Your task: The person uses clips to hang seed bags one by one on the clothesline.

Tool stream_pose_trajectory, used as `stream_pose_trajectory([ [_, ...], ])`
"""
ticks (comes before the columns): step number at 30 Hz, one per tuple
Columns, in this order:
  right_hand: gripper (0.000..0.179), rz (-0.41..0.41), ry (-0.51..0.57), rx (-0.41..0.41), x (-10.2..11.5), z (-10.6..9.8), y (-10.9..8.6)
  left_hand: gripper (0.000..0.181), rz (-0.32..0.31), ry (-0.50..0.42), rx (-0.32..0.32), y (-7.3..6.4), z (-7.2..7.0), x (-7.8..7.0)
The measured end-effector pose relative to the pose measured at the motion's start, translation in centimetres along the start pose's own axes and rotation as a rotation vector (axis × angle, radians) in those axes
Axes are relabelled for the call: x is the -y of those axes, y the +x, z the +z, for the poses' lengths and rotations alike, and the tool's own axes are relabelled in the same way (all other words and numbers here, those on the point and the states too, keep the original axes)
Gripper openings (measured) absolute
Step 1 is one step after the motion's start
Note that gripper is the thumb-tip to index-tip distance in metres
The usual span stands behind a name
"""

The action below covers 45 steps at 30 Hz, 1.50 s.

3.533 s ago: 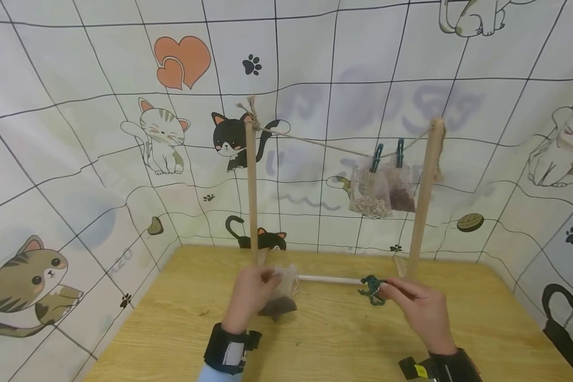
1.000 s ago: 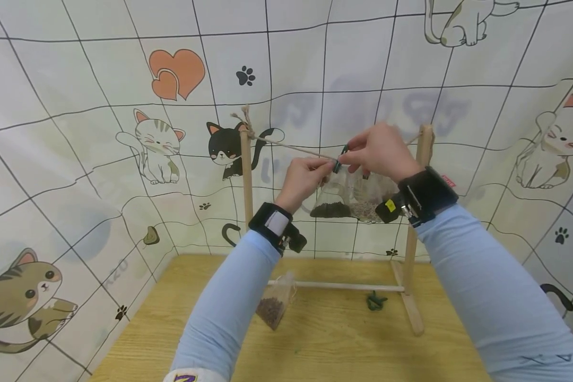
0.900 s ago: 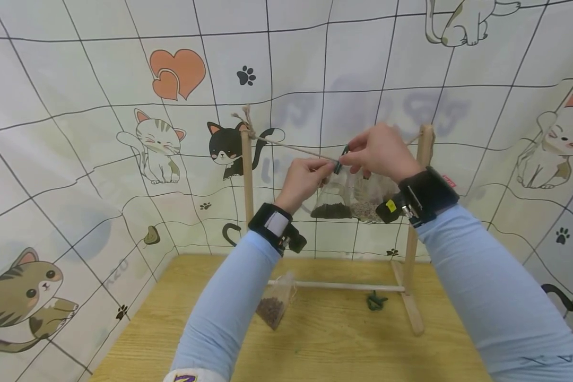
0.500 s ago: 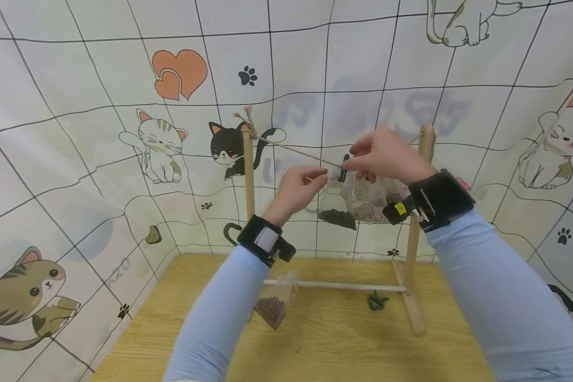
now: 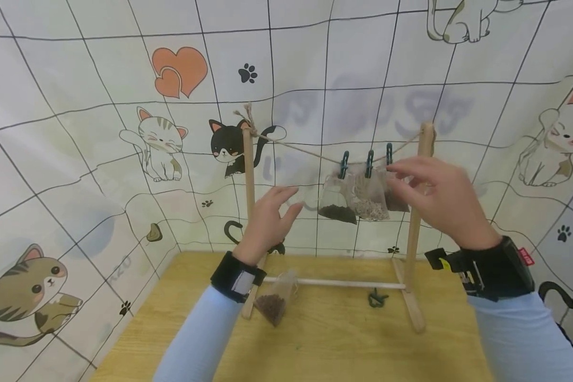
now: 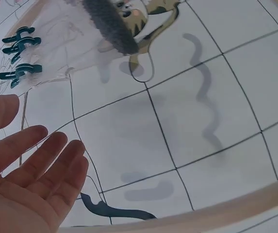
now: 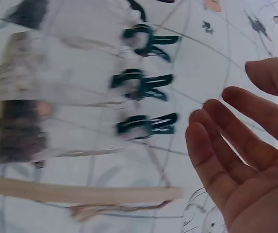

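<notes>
Dark-grain mesh bag [image 5: 338, 213]: hangs leftmost of 3 on the sagging twine [image 5: 293, 148], under a green clothespin [image 5: 344, 164], its filled base slightly slanted.
Clothespin step: attaching this bag looks done; to do it well, I would check that the jaws bite both twine and gathered mesh, and draw the fingers away without snagging the neighbours.
Bag versus hands: it hangs between the 2 hands, apart from both.
Left hand [image 5: 265, 225]: fingers and thumb spread, holding nothing, lower than the clothespin and to the bag's left.
Right hand [image 5: 441, 199]: fingers gently bent, thumb apart, pinching nothing; it overlaps the rightmost bag in the head view, yet the right wrist view shows a gap before the clothespins.
Pale-filled mesh bag [image 5: 370, 208]: middle of the row, just beside the dark-grain bag.
Brown-filled mesh bag [image 5: 398, 202]: rightmost, partly behind the right fingers.
Loose mesh bag [image 5: 271, 307]: on the wooden table [image 5: 324, 345], near the left foot of the frame.
Spare green clothespins [image 5: 376, 298]: bunched near the right post [image 5: 414, 249]; I cannot tell how many.
Backdrop [image 5: 296, 58]: cat-print sheet behind everything.
</notes>
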State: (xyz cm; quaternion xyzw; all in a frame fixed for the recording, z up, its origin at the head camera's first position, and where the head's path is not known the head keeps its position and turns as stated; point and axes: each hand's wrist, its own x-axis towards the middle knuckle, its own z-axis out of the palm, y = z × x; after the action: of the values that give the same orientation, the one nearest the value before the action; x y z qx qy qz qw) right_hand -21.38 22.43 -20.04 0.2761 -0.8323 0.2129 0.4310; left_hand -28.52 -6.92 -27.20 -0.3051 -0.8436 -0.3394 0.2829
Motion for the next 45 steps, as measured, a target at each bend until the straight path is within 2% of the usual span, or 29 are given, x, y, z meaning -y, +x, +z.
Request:
stream_pose_trajectory([
  [2,0.026,-0.016,-0.011,-0.073,-0.6,0.7,-1.7,0.041,0.014,0.04,-0.016,-1.0,0.1,0.4],
  [5,0.03,-0.009,-0.001,-0.133,-1.3,2.1,-4.3,0.043,0.038,0.083,-0.034,-2.6,0.4,0.9],
  [10,0.034,0.055,0.015,-0.15,-2.3,4.5,-7.9,0.044,0.059,0.149,-0.067,-5.2,1.3,1.7],
  [16,0.037,0.124,0.016,-0.15,-3.2,7.3,-11.6,0.045,0.12,0.228,-0.118,-7.8,3.3,3.0],
  [21,0.04,0.167,0.014,-0.131,-3.9,9.3,-14.9,0.047,0.059,0.26,-0.071,-10.2,5.3,3.7],
  [23,0.04,0.184,0.013,-0.128,-4.0,9.9,-16.1,0.048,0.018,0.239,-0.06,-11.2,6.0,3.7],
  [27,0.039,0.251,0.005,-0.117,-3.8,11.0,-18.2,0.048,-0.016,0.193,-0.072,-12.8,7.4,3.8],
  [31,0.04,0.321,-0.001,-0.091,-3.4,11.7,-20.0,0.048,-0.056,0.163,-0.066,-14.1,8.6,3.8],
  [34,0.041,0.336,-0.002,-0.084,-3.3,12.1,-21.1,0.047,-0.07,0.178,-0.058,-14.8,9.1,3.8],
  [40,0.041,0.373,-0.027,-0.064,-3.5,12.8,-22.7,0.048,-0.046,0.249,-0.067,-15.8,10.0,4.2],
  [45,0.037,0.398,-0.018,-0.031,-3.5,13.2,-23.5,0.046,-0.043,0.222,-0.044,-16.4,10.4,4.3],
])
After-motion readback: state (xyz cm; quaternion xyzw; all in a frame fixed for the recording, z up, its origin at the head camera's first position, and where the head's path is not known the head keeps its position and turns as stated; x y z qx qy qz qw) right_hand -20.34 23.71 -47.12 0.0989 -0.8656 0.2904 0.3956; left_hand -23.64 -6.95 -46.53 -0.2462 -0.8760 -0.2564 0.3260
